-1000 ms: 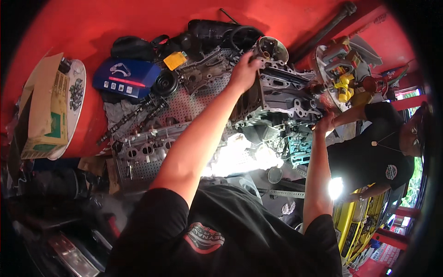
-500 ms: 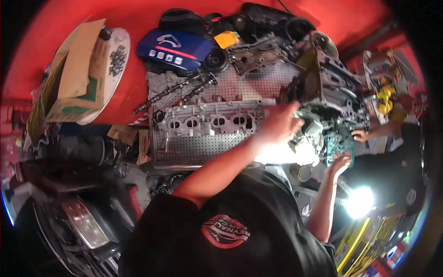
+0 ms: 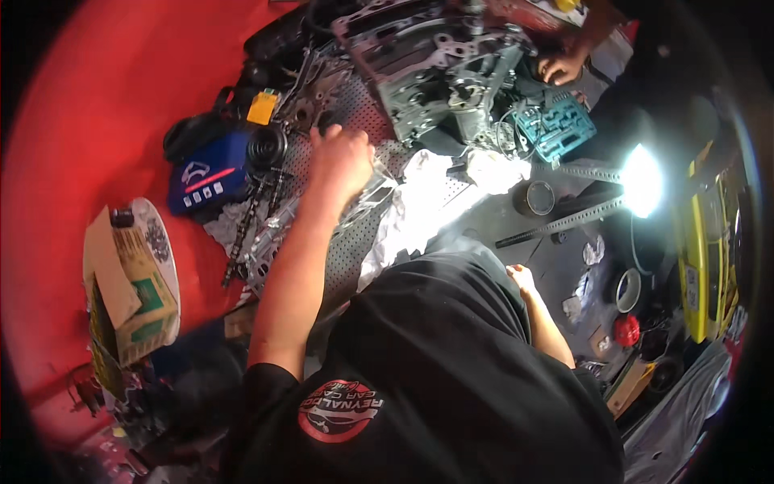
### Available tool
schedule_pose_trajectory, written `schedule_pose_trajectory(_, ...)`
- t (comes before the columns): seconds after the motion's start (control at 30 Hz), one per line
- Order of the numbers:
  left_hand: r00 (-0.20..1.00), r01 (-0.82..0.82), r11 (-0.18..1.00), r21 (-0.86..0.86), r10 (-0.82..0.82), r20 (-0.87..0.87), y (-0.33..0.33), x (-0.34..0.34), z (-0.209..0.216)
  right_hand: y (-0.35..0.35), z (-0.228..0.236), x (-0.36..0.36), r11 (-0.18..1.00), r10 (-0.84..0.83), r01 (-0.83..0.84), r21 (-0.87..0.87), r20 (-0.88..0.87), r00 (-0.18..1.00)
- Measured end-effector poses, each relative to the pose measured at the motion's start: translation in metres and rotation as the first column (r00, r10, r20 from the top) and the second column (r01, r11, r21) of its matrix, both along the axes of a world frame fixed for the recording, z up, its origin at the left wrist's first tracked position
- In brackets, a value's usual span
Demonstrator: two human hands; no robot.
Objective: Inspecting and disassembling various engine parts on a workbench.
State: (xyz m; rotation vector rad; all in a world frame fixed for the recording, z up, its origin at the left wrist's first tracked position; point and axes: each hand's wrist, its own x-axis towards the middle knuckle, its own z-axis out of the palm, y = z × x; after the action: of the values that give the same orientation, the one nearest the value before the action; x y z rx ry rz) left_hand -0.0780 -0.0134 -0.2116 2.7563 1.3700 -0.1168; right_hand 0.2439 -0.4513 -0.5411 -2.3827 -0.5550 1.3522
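Observation:
My left hand (image 3: 343,165) reaches over the perforated metal worktop (image 3: 339,250), its fingers curled downward; whatever they may hold is hidden. Beneath that forearm lies a cylinder head (image 3: 274,242), partly covered by the arm. Beside it is a brightly lit white cloth (image 3: 411,214). Down by my side, my right hand (image 3: 522,278) has its fingers curled, and I cannot make out anything in them. Beyond my left hand stands a large grey engine block (image 3: 435,85). Camshafts (image 3: 242,234) lie to the left of the cylinder head.
A co-worker's hand (image 3: 562,68) is near an open teal tool case (image 3: 556,127). A bright lamp (image 3: 641,181) shines at the right by metal struts (image 3: 564,222). On the left are a blue cover (image 3: 210,173), a yellow card (image 3: 262,106) and a cardboard box (image 3: 133,286).
The view has swung to the right. My left hand has moved from beside the engine parts to above the cylinder head; my right hand has drawn back from the teal case to my side.

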Motion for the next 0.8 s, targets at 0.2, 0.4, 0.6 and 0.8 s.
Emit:
schedule_pose_trajectory(0.2, 0.794, 0.204, 0.947, -0.248, -0.308, -0.524, -0.088, 0.097, -0.11, -0.008, -0.034, -0.019, 0.948, -0.231, 0.248, 0.198, -0.106, 0.967)
schedule_pose_trajectory(0.4, 0.885, 0.08, 0.958, -0.276, -0.196, -0.422, -0.083, 0.099, -0.169, -0.095, -0.076, 0.018, 0.947, -0.267, 0.283, 0.153, -0.115, 0.957)
schedule_pose_trajectory(0.6, 0.944, -0.159, 0.888, -0.431, 0.009, -0.33, -0.105, 0.078, -0.166, -0.144, -0.114, 0.079, 0.995, -0.091, 0.095, 0.032, -0.109, 0.99)
schedule_pose_trajectory(0.8, 0.772, -0.611, 0.688, -0.393, 0.405, -0.49, -0.122, 0.023, -0.149, -0.102, -0.086, 0.119, 0.998, 0.03, -0.025, 0.064, -0.093, 0.995)
